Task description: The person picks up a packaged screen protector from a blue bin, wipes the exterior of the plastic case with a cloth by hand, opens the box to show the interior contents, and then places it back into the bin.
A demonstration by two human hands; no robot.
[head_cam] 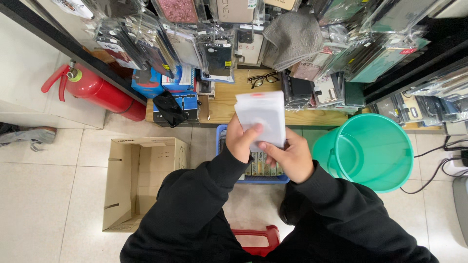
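Both my hands hold a stack of white translucent plastic sleeves upright in front of me. My left hand grips the stack's left side with the thumb on its face. My right hand holds the lower right edge with its fingers under the stack. Below them a blue basket on the floor holds a row of packaged items. I wear black sleeves and sit on a red stool.
An open cardboard box stands to the left, a green bucket to the right. A low wooden shelf carries eyeglasses and boxes. Packaged phone cases hang above. A red fire extinguisher lies at the far left.
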